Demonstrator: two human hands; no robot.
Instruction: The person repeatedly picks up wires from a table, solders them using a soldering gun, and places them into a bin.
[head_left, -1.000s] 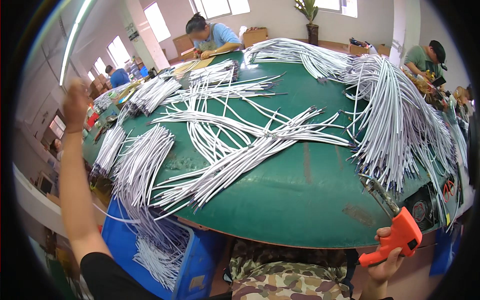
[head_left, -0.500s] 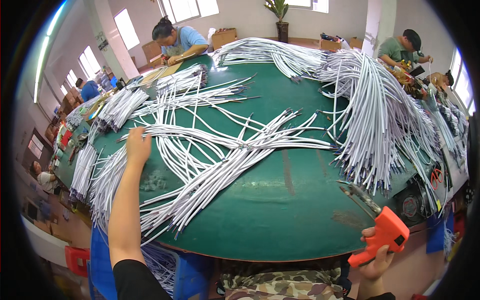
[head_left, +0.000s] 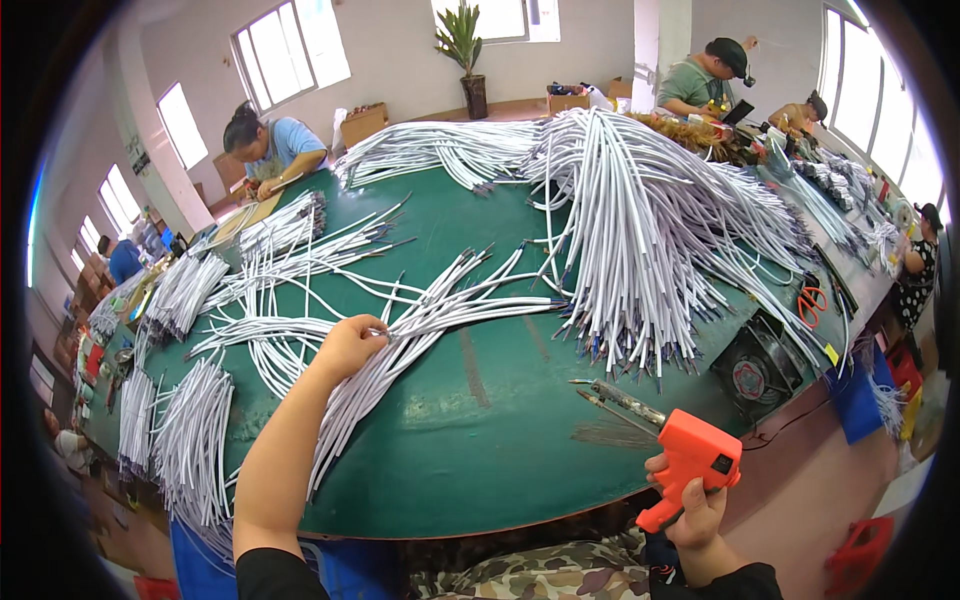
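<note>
My left hand (head_left: 350, 346) is closed at the crossing of the loose white cables (head_left: 440, 318). Its thumb and fingertips pinch a white cable there, though the exact grip is partly hidden by the hand. On the right, my right hand (head_left: 697, 515) is wrapped round the grip of an orange-red soldering gun (head_left: 700, 452). Its metal barrel and thin side rod point left, over the green tabletop (head_left: 500, 440), apart from the cables. Dark and bluish ends show on many of the cables.
A large heap of white cables (head_left: 640, 230) covers the far right. Further bundles (head_left: 195, 425) lie at left. A small black fan (head_left: 750, 370) and red-handled scissors (head_left: 811, 303) are at the right edge. Blue bins sit below the table. Several people work around it.
My left hand has moved right along the cables, from their left end to the crossing. The whole view has turned right; my right hand still holds the soldering gun.
</note>
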